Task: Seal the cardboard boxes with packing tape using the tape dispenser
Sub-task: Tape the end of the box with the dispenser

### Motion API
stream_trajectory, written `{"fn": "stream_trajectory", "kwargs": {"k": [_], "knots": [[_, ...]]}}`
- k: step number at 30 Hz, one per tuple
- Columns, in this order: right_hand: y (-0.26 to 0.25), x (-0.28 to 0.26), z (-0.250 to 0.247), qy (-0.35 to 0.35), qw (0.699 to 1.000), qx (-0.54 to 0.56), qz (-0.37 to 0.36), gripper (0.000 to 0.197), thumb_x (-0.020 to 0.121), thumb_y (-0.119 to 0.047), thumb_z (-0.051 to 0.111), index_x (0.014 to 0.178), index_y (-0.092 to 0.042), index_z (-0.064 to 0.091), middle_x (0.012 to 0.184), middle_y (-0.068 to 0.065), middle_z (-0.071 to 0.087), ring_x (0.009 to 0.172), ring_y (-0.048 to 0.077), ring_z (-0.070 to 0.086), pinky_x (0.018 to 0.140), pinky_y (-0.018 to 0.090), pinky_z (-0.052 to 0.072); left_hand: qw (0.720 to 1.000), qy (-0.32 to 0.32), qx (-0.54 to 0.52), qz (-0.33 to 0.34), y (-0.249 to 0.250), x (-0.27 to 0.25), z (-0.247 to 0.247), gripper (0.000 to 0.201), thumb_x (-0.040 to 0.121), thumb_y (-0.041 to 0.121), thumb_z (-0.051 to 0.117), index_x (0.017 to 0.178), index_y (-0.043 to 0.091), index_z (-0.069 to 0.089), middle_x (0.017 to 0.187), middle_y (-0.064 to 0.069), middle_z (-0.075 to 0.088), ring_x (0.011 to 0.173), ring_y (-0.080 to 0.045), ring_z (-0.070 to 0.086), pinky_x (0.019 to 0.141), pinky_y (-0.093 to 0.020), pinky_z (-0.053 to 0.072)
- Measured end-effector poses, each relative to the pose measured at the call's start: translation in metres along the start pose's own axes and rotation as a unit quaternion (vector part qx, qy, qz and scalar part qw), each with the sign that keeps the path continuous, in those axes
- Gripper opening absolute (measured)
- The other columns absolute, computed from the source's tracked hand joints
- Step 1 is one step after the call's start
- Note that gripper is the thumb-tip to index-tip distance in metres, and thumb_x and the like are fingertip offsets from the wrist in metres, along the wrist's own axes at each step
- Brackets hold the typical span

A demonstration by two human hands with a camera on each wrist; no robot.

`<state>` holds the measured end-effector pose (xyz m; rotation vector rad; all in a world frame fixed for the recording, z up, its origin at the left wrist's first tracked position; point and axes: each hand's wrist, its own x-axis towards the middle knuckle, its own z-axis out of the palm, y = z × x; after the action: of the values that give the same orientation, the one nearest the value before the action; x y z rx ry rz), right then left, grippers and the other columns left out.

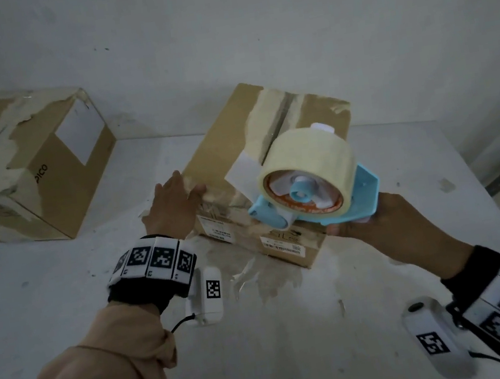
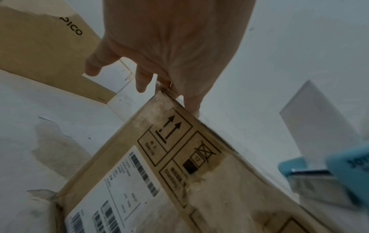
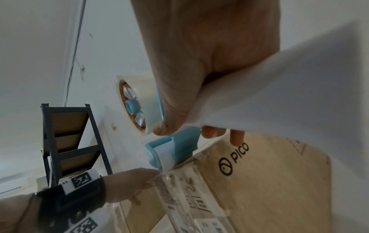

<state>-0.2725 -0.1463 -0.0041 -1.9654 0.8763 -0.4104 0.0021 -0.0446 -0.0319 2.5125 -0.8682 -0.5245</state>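
- Gripping the white handle of the blue tape dispenser (image 1: 314,192), the right hand (image 1: 374,226) has its thumb along the frame and its fingers curled round the grip; the right wrist view shows this wrap plainly.
- Left hand (image 1: 173,204) lies flat with straight fingers on the near left top corner of the small cardboard box (image 1: 235,146), thumb on the top edge, holding nothing.
- Both forearms reach forward over the worktop (image 1: 61,282), each with a marker-covered wrist band (image 1: 152,259).
- Dispenser carries a full roll of clear tape (image 1: 312,157) and sits tilted above the box's near top edge, its roller end touching that edge just beside the left thumb.
- Small box stands toward the far middle of the worktop, close to the wall (image 1: 250,27), with old tape along its top seam and printed labels on its near face.
- Second, larger cardboard box (image 1: 28,170) marked PICO sits at the far left of the worktop, well apart, its surface torn and patched with tape.
- Scraps of clear tape residue (image 1: 255,276) cling to the worktop in front of the small box.
- Dark metal shelving (image 3: 67,141) shows only in the right wrist view, behind the left wrist.
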Motion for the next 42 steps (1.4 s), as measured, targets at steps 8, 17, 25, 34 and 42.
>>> {"fn": "stream_trajectory", "kwargs": {"k": [8,17,25,34,42], "knots": [[-0.009,0.004,0.009,0.007,1.0,-0.021,-0.016,0.024,0.067,-0.027,0.079,0.088,-0.031,0.067,0.077,-0.021,0.061,0.066,-0.014,0.058,0.059,0.005,0.044,0.985,0.017,0.141,0.096,0.027,-0.036,0.028,0.049,0.097,0.031,0.03,0.145,0.028,0.022,0.155,0.003,0.014,0.145,-0.018,0.002,0.105,-0.066,0.012],[-0.013,0.015,0.021,-0.003,0.999,0.001,-0.04,0.023,0.072,-0.028,0.076,0.088,-0.037,0.062,0.079,-0.025,0.057,0.065,-0.024,0.052,0.06,0.002,0.042,0.983,-0.021,0.169,0.067,0.02,-0.008,0.007,0.054,0.095,0.047,0.028,0.146,0.032,0.018,0.154,0.008,0.012,0.143,-0.012,0.004,0.099,-0.077,-0.001],[-0.006,0.006,0.017,-0.005,1.0,0.008,-0.026,0.025,0.071,-0.028,0.077,0.085,-0.036,0.059,0.077,-0.026,0.057,0.066,-0.017,0.056,0.061,0.004,0.044,0.988,-0.003,0.145,0.054,0.022,-0.016,0.008,0.07,0.088,0.06,0.035,0.148,0.032,0.011,0.156,0.013,0.005,0.144,-0.013,0.008,0.102,-0.075,-0.001],[0.022,-0.031,-0.016,0.014,1.0,-0.016,0.005,0.028,0.066,-0.022,0.08,0.071,-0.038,0.058,0.065,-0.022,0.062,0.061,-0.014,0.058,0.054,0.005,0.044,0.989,-0.012,0.14,0.053,0.02,-0.014,0.011,0.081,0.08,0.073,0.031,0.147,0.031,0.012,0.157,0.016,0.0,0.145,-0.008,-0.004,0.103,-0.074,-0.001],[0.046,-0.041,-0.03,0.014,0.998,-0.055,0.037,0.023,0.066,-0.03,0.079,0.066,-0.034,0.057,0.055,-0.032,0.061,0.056,-0.008,0.059,0.05,0.01,0.042,0.988,-0.011,0.143,0.05,0.019,-0.013,0.011,0.082,0.079,0.076,0.029,0.147,0.033,0.012,0.156,0.017,0.001,0.145,-0.008,-0.002,0.102,-0.075,-0.002]]}}
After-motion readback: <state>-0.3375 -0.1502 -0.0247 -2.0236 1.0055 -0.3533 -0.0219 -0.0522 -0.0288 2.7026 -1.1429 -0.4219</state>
